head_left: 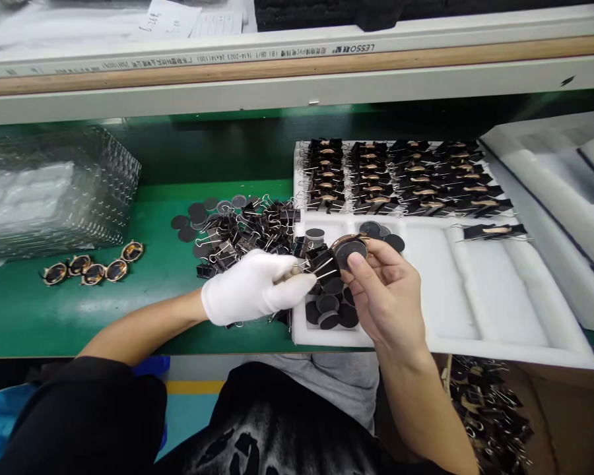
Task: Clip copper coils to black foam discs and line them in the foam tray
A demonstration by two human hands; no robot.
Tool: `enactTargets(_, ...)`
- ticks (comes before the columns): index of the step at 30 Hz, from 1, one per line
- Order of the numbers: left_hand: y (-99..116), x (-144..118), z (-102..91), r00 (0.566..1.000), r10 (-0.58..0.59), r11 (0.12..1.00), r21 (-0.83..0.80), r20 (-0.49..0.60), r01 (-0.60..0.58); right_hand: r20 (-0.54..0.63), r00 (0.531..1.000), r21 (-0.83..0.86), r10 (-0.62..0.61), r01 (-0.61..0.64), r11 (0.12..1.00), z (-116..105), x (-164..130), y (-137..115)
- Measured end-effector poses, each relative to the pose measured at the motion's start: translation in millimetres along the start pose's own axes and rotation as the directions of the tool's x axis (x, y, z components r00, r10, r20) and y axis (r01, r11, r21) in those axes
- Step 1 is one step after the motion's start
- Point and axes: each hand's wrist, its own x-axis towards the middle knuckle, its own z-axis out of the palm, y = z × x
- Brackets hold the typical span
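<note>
A long green surface (129,310) runs under a pale shelf rail, and the biggest thing on it is a white foam tray (475,297) with grooved channels, lying just right of centre and reaching to the near edge. At the far left sits a stack of clear plastic blister trays (54,191), well apart from the foam one. The back rows of the foam tray are packed with clipped assemblies (400,178), black binder clips gripping tan-edged pieces, and one more clipped piece (495,231) lies alone in a channel to the right. Against the tray's left edge is a loose heap of binder clips (247,227) with some dark discs (198,214) scattered beside it, and further left a short row of round gold-rimmed parts (94,267) rests near the blister trays. In the tray's near left corner is a small pile of black round pads (329,307). Above that corner the person's hands meet: the left hand (255,287), in a white glove, has its fingers pressed on the wire handles of a binder clip (321,262) (its mouth looks open), while the bare right hand (383,290) pinches a round disc assembly (350,249) between thumb and fingertips, the clip touching its left edge.
</note>
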Motion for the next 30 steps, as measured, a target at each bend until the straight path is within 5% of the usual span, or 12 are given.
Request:
enactTargets(18,2,0,10.3,0.996,-0.07,0.998,0.002,0.048,0.07,0.025,0.997,0.089,0.071,-0.073,0.993,-5,1,14)
enactTargets(22,1,5,-13.4,0.964,0.066,0.982,0.155,0.256,-0.108,-0.016,0.993,0.256,0.118,-0.109,0.961,-4,-3,5)
enactTargets(24,-6,10,-31.7,0.982,0.103,0.913,0.377,0.161,-0.157,-0.02,0.984,0.412,0.179,-0.155,0.898,-5,-5,-3)
enactTargets(27,-28,20,-57.5,0.992,0.065,0.715,0.699,-0.105,0.027,0.007,0.973,0.596,0.229,-0.188,0.781,-5,-8,-12)
enactTargets(30,-51,29,-73.7,1.0,-0.01,0.675,0.738,-0.005,0.01,0.046,0.966,0.638,0.254,-0.224,0.736,-6,-12,-15)
